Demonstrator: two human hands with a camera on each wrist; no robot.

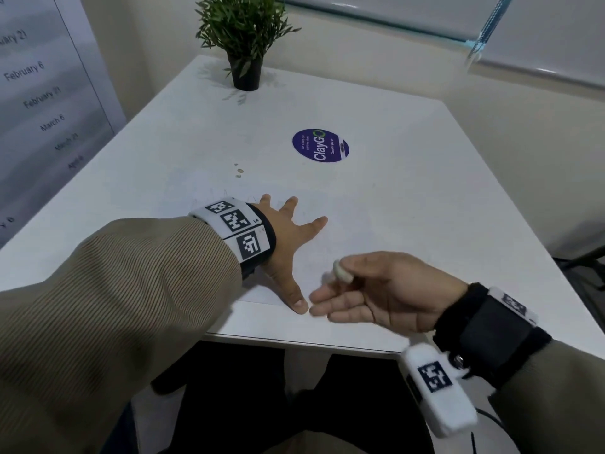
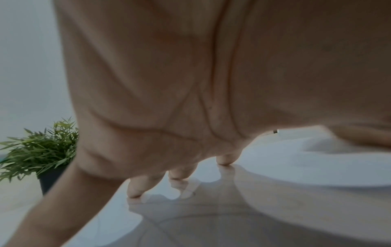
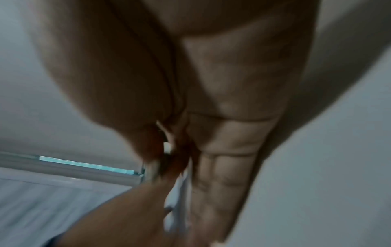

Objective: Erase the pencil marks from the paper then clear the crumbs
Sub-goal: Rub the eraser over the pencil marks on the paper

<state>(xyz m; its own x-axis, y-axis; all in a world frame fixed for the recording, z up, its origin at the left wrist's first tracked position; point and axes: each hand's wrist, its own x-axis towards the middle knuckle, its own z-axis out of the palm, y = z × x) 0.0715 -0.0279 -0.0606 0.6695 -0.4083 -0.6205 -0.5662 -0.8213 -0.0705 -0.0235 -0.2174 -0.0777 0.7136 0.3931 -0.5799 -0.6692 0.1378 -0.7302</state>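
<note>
The paper (image 1: 327,231) lies flat on the white table (image 1: 425,178), near its front edge, white on white and hard to pick out, with only faint pencil strokes showing along its far side by the left wrist. Over it, the right hand (image 1: 379,290) hovers just off the sheet, thumb and forefinger pinching a small pale eraser (image 1: 342,271), the other fingers stretched loose beneath. The left hand (image 1: 288,244) is spread wide, fingertips (image 2: 135,192) planted on the paper and thumb near its front edge, pinning the sheet down. So this looks like the erasing step, mid-rub or between strokes; whether crumbs have gathered I cannot tell. Next call: bring the eraser down onto the remaining marks with short strokes while the left hand holds firm, or the sheet may crease. Further out, a few small specks (image 1: 239,172) on the table, a round purple sticker (image 1: 320,145), and a potted plant (image 1: 244,44) at the far edge.
</note>
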